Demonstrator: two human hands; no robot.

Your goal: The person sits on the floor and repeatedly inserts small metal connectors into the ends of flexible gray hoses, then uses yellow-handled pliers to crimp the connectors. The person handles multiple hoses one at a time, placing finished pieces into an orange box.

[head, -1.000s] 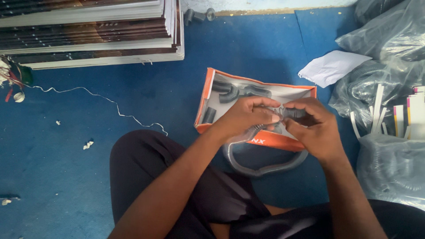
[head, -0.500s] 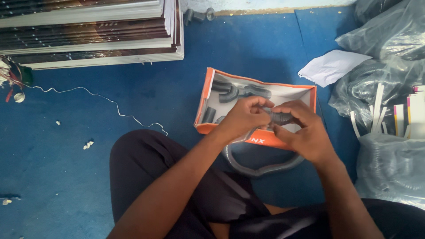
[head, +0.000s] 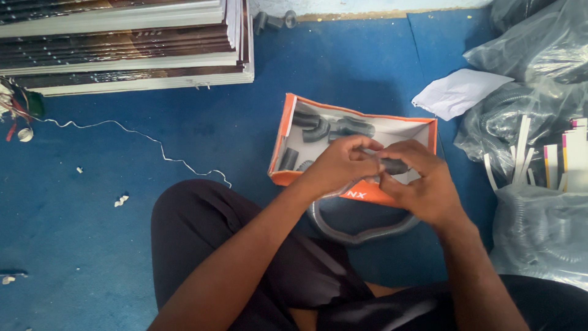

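My left hand (head: 340,164) and my right hand (head: 421,184) meet over an open orange and white cardboard box (head: 282,132) on the blue floor. Both grip a grey corrugated hose (head: 355,234) that loops down below the hands toward my lap. A dark fitting (head: 395,166) shows between my fingers at the hose's end. Several short grey hose pieces and elbows (head: 331,127) lie inside the box.
A stack of flat panels (head: 122,43) lies at the top left. A thin white wire (head: 147,144) trails across the floor. At the right are clear plastic bags of hose (head: 533,79), a white paper (head: 459,92) and white strips (head: 520,153). My dark trouser legs (head: 202,239) fill the bottom.
The hands have shifted slightly on the fitting and hose end, staying over the box. The hose loop below them has barely moved.
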